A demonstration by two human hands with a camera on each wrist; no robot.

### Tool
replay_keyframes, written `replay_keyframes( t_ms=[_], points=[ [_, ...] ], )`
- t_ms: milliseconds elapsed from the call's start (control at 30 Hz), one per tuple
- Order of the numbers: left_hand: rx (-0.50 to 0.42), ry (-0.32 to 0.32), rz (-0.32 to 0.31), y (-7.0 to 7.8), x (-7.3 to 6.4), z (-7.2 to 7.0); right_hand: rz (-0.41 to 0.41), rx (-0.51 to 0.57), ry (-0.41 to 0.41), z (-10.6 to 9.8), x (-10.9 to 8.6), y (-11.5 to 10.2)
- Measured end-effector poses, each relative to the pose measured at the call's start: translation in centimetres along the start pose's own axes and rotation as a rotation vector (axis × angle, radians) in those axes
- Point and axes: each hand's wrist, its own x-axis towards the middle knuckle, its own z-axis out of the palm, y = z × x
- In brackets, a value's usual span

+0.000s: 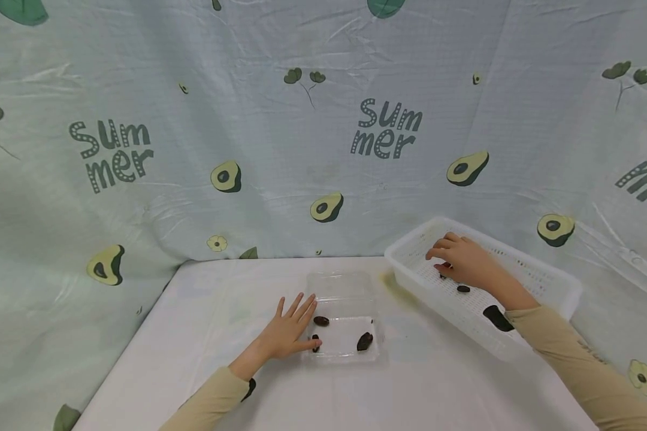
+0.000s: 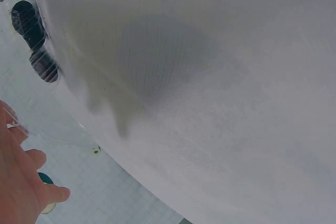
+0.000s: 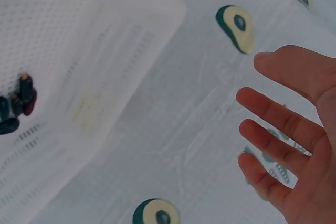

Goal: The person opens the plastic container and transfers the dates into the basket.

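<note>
A clear plastic box (image 1: 341,358) with its lid (image 1: 339,285) folded back stands on the white table. Inside it lie three dark, oval, date-like fruits (image 1: 365,341). My left hand (image 1: 286,335) rests along the box's left edge, fingers straight and spread, thumb over the near-left fruit. In the left wrist view, dark fruits (image 2: 29,24) show through the plastic. To the right, my right hand (image 1: 466,260) reaches into a white perforated basket (image 1: 561,293), above dark fruits (image 1: 463,289). In the right wrist view its thumb and fingers are apart, holding nothing; a fruit cluster (image 3: 23,95) lies in the basket.
A pale cloth (image 1: 269,108) printed with avocados and lettering hangs behind the table (image 1: 205,323). The basket stands at an angle on the right side, its raised wall near my right forearm. Dark bands or wrist gear (image 1: 498,318) sit at both wrists.
</note>
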Motion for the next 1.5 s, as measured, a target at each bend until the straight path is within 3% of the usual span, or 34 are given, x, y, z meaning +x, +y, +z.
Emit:
replay_keyframes(
  t_ms=[267, 567, 967, 1133, 1500],
  points=[
    [0.007, -0.027, -0.024, 0.0, 0.2, 0.1, -0.125, 0.023, 0.048, 1.4, 1.9, -4.0],
    [-0.005, -0.046, -0.012, -0.3, 0.1, -0.3, -0.233, 0.074, 0.023, 5.1, 3.1, -8.2],
    [-0.007, -0.092, -0.043, -0.2, 0.3, -0.6, -0.31, -0.111, -0.14, 8.6, 4.2, -11.5],
    [-0.05, -0.116, -0.045, 0.1, 0.2, -0.5, -0.335, -0.116, -0.19, 9.3, 4.3, -12.2],
    [-0.032, -0.095, -0.033, 0.4, -0.2, -0.2, -0.492, -0.243, -0.269, 10.5, 4.4, -13.5]
  ],
)
